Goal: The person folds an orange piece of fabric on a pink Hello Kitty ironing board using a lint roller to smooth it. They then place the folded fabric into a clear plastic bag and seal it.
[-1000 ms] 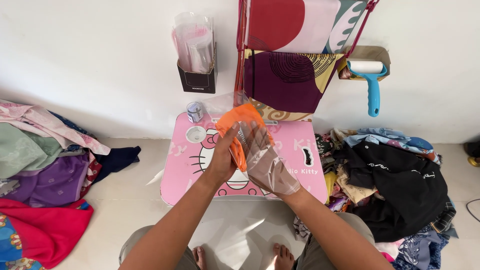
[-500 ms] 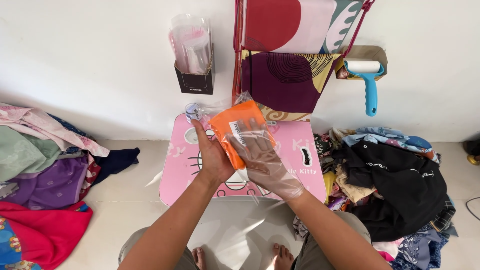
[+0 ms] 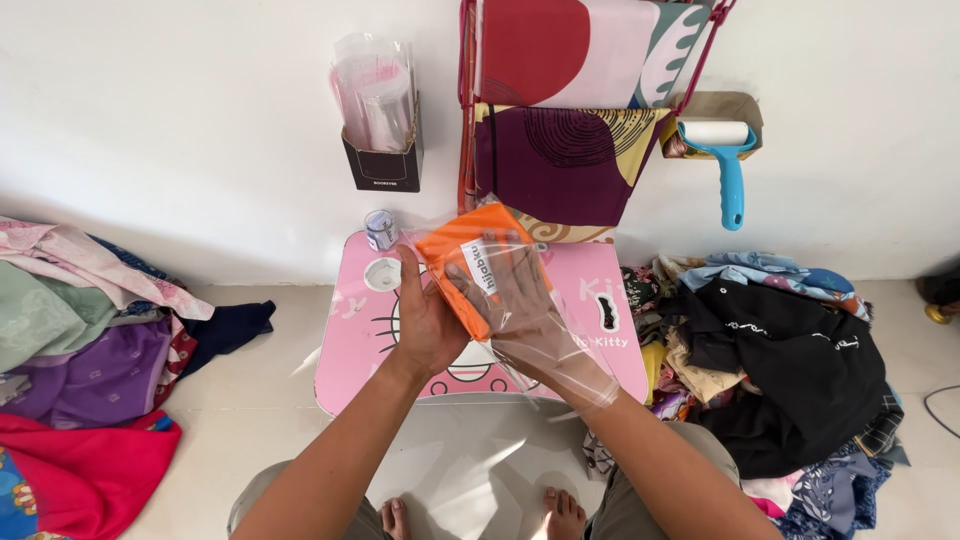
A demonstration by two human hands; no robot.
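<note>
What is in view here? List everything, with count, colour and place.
folded cloth: one, orange, going into the bag above the table
plastic bag: one, clear, sleeved over the right hand
low table: one, pink, on the floor by the wall
tape roll: one, pale, table's far left corner
bag holder: one, black, on the wall, holding clear bags
hanging fabrics: several, red, maroon and pink, on the wall
lint roller: one, blue handle, on the wall at right
clothes piles: two, mixed colours, either side
left hand: grips the cloth
right hand: inside the bag, on the cloth
</note>
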